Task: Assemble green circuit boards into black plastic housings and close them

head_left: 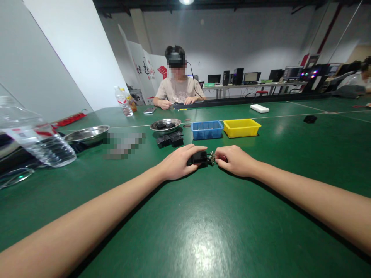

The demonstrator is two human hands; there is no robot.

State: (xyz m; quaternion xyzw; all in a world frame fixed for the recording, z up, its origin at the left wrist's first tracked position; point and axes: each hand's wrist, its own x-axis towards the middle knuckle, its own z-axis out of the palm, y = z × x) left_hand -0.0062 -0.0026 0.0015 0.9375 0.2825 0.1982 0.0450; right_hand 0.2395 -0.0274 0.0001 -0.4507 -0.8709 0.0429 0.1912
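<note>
A black, boxy block with a dull casing sits just above the tabletop, or on it; which is unclear. At its right end is a small metal piece, silvery and spiky, its details too small to tell. The left hand grips the block, its fingers along the top and thumb below. The right hand pinches the metal piece's right side, the two hands close together before a blue bin.
</note>
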